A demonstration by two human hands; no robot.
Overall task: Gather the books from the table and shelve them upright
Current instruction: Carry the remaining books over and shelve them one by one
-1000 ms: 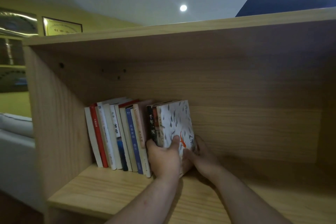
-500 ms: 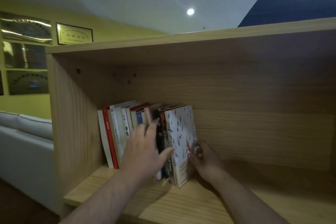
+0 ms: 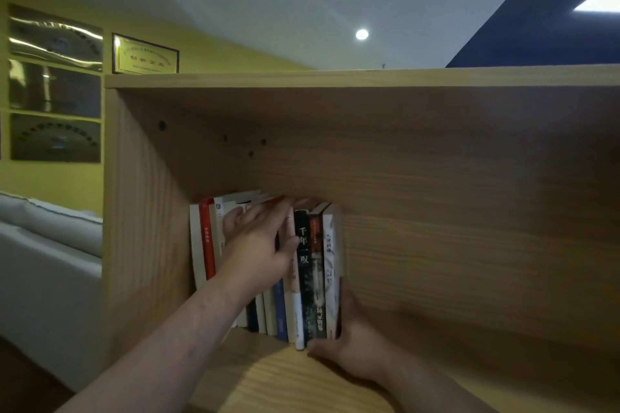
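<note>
**Books upright on the shelf, both hands at the row**

We see the row of books (image 3: 315, 271) standing upright on the wooden shelf (image 3: 453, 245), close to its left wall, spines facing out. The left hand (image 3: 258, 245) lies flat across the spines in the middle of the row, fingers straight and spread, gripping nothing. The right hand (image 3: 352, 342) sits low at the right end, against the white-spined end book (image 3: 330, 261), thumb by the bottom of the spines. Its fingers are hidden behind that book, so we cannot tell whether it grips or merely presses.
</note>
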